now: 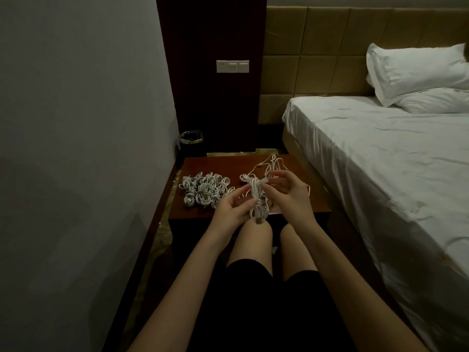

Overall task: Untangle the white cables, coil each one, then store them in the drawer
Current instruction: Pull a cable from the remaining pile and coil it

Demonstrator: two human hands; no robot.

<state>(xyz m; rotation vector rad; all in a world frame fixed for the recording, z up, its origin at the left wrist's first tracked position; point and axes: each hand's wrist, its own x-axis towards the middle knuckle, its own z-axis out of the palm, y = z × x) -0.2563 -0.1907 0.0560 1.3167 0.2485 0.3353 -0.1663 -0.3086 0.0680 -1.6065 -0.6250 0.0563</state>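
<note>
Both hands (256,199) on tangled cable bundle (256,199)

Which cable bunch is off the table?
The bunch held in both hands, left hand and right hand. The coiled pile lies on the table.

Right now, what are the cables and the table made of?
Cables: likely soft plastic or rubber coating, white and smooth, since they bend into loops. Table: looks like dark reddish wood with a glossy finish, faintly reflecting light; could be veneer.
</note>
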